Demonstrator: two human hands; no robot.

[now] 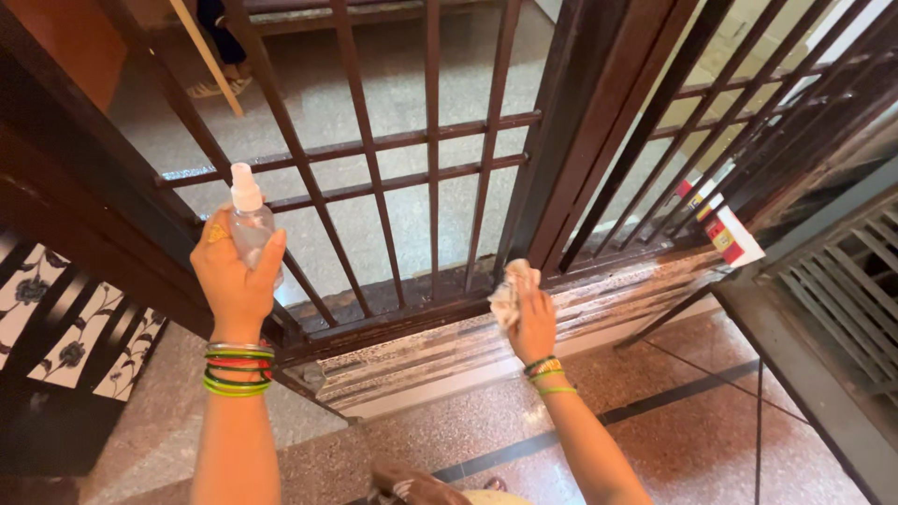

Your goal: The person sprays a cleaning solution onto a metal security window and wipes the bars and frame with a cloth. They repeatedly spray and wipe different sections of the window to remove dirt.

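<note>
My left hand [236,276] grips a small clear spray bottle [250,220] with a white nozzle, held upright in front of the dark metal grille gate [430,140]. My right hand [533,323] holds a crumpled pale cloth [512,288] against the gate's lower part, close to its thick vertical frame post [571,168]. Both wrists carry coloured bangles. The gate's bottom rail [374,323] runs between my two hands.
A stone threshold [486,351] lies under the gate. A second grille [739,112] stands at the right, with a red-and-white card [725,229] at its foot. A patterned black-and-white panel [65,327] is at the left. Another person's sandalled feet [217,86] show beyond the gate.
</note>
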